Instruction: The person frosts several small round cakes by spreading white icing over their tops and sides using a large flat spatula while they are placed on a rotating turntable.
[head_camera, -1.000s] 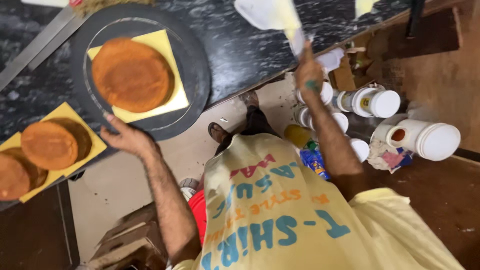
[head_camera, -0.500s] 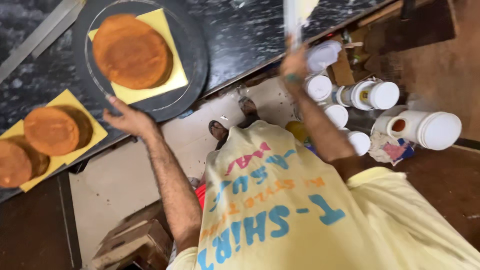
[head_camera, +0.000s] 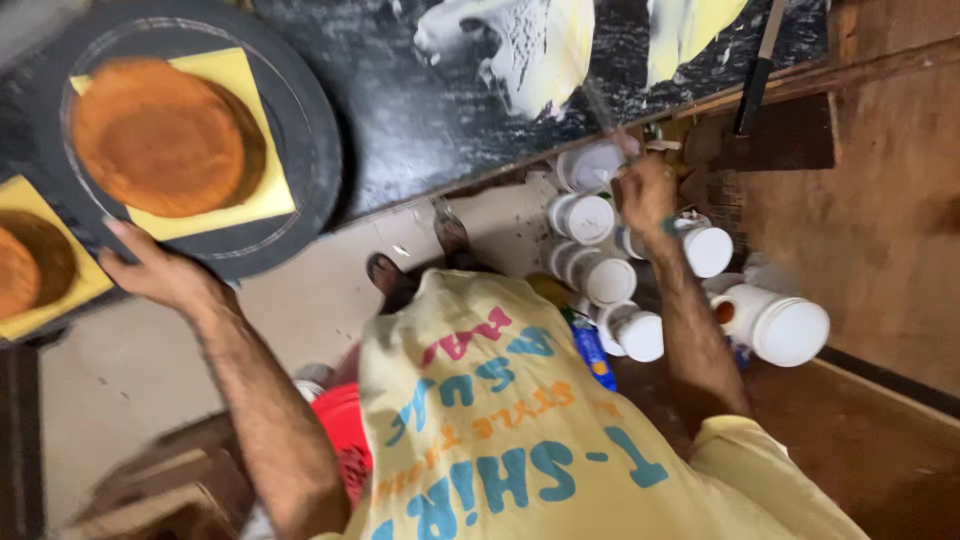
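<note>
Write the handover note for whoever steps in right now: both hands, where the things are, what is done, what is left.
Left hand: grips the rim of the black turntable.
Right hand: shut on a thin tool handle; its tip is blurred, near a cream-smeared bag on the dark counter.
Brown cake sits bare on a yellow board on the turntable; another bare cake lies left.
Done: cake centred. Left: no cream on it yet.

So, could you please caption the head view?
Left hand grips the turntable bearing a cake; right hand holds a spatula.
</note>
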